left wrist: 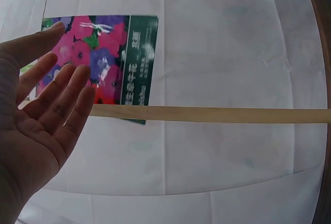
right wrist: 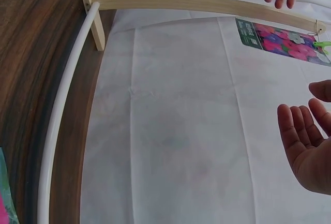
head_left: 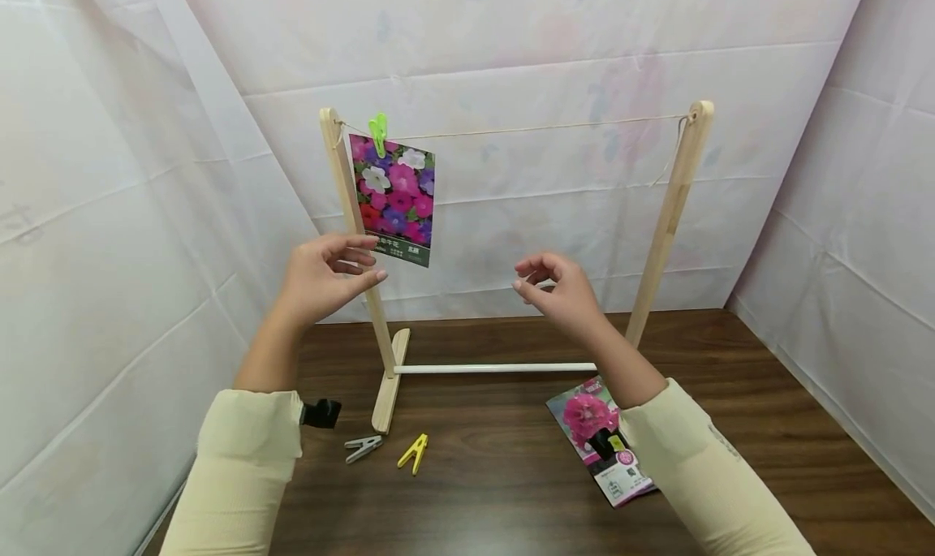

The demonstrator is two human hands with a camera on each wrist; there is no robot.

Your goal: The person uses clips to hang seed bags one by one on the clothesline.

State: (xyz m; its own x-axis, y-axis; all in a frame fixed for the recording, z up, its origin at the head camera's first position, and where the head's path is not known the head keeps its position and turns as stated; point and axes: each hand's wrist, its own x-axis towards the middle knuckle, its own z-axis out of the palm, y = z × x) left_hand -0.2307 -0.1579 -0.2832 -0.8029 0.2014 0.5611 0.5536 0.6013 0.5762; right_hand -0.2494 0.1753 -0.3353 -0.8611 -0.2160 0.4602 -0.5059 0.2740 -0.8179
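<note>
A seed packet with petunia pictures (head_left: 398,195) hangs from a thin string (head_left: 540,128), held by a green clothespin (head_left: 378,134) near the left post. My left hand (head_left: 325,276) is raised in front of that post, its fingers loosely bent beside the packet's lower left corner and nothing in them. In the left wrist view the left hand (left wrist: 49,100) overlaps part of the packet. My right hand (head_left: 558,288) hovers in the air below the string, right of the packet. In the right wrist view the fingers of the right hand (right wrist: 313,141) are loosely curved around nothing.
The wooden frame has a left post (head_left: 343,170), a right post (head_left: 668,223) and a white crossbar (head_left: 497,368) low between them. A grey clothespin (head_left: 363,448) and a yellow clothespin (head_left: 413,454) lie on the table (head_left: 482,491). More flower packets (head_left: 588,414) lie partly under my right forearm.
</note>
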